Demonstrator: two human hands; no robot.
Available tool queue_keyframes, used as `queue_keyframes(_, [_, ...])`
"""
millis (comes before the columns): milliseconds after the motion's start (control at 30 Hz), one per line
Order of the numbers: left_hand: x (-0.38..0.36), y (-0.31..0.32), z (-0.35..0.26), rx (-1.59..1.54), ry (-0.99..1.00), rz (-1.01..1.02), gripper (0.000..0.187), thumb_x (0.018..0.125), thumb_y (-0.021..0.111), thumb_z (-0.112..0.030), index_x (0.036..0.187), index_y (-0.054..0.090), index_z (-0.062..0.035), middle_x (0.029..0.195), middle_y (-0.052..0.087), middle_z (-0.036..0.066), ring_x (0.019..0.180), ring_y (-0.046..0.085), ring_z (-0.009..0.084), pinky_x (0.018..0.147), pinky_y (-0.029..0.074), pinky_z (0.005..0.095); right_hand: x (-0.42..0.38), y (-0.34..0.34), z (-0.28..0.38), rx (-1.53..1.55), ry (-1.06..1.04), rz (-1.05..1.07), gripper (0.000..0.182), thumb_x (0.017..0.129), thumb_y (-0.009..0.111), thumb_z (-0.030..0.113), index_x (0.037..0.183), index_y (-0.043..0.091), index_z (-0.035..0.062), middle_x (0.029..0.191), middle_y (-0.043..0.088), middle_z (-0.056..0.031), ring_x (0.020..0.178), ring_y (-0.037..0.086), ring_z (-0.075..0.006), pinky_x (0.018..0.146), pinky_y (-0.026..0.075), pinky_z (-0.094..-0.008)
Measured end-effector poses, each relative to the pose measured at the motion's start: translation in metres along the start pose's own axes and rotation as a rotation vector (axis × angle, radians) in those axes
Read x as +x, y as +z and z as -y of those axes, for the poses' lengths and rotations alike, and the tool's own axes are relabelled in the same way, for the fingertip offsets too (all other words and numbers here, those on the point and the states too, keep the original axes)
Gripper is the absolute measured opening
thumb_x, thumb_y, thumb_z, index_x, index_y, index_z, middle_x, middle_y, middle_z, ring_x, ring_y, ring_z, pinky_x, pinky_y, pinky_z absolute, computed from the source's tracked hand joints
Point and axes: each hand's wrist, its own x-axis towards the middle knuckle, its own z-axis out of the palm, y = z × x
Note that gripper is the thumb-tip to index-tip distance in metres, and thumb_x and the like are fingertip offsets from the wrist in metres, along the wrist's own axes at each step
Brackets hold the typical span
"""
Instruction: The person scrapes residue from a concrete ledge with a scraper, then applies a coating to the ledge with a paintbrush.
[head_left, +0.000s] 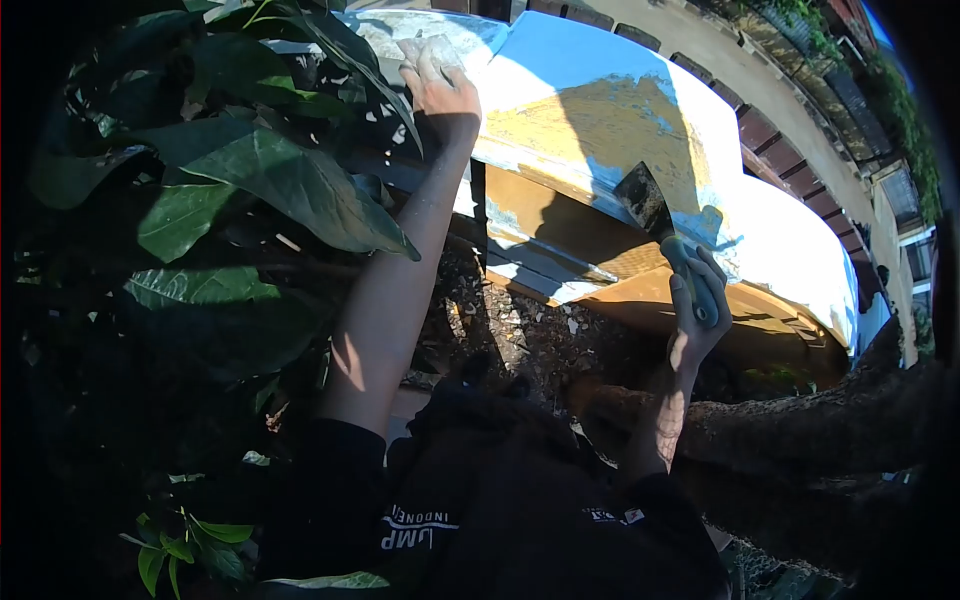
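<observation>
My right hand [700,300] is closed around the grey-green handle of a putty knife [648,205]. Its dark, flat blade points up and to the left, in front of the boat-like hull with peeling paint [600,120]. White and light blue paint covers part of that hull, and a yellow-brown layer shows in a large patch. Farther up and left, my left hand [442,98] reaches onto the painted top, its fingers bent over a pale greyish piece [436,52]. What that piece is made of I cannot make out.
Large green leaves [270,180] crowd the left side, close to my left arm. A thick brown branch [780,435] crosses at the lower right, below my right forearm. Dry leaf litter [520,330] covers the ground under the hull. A row of brown blocks [785,160] runs behind it.
</observation>
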Motion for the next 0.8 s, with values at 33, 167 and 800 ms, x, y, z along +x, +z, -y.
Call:
queue_keyframes(33, [-0.001, 0.0, -0.001, -0.011, 0.036, -0.056, 0.041, 0.091, 0.058, -0.011, 0.132, 0.06, -0.0117, 0.126, 0.052, 0.024, 0.12, 0.054, 0.0432, 0.102, 0.044, 0.0491, -0.004, -0.008, 0.003, 0.048, 0.054, -0.061, 0.028, 0.087, 0.074, -0.002, 0.114, 0.072, -0.0014, 0.123, 0.067, -0.0145, 0.119, 0.061, -0.0242, 0.104, 0.047, -0.0371])
queue_keyframes(167, [-0.001, -0.011, -0.003, -0.152, 0.089, -0.096, 0.041, 0.09, 0.056, -0.006, 0.129, 0.064, -0.017, 0.116, 0.061, 0.019, 0.112, 0.059, 0.0427, 0.096, 0.045, 0.0501, -0.014, -0.033, 0.027, 0.056, 0.149, -0.29, 0.028, 0.09, 0.072, 0.003, 0.117, 0.068, -0.0061, 0.116, 0.07, -0.0133, 0.108, 0.064, -0.0204, 0.099, 0.048, -0.0339])
queue_keyframes(800, [-0.014, -0.126, 0.006, 0.577, 0.84, 0.29, 0.038, 0.08, 0.064, -0.005, 0.118, 0.065, -0.0024, 0.11, 0.069, 0.017, 0.102, 0.066, 0.0373, 0.087, 0.055, 0.0461, -0.06, -0.027, 0.036, 0.394, 0.383, -0.21, 0.031, 0.09, 0.075, 0.0, 0.119, 0.067, -0.003, 0.111, 0.068, -0.0105, 0.104, 0.064, -0.0177, 0.097, 0.048, -0.0318])
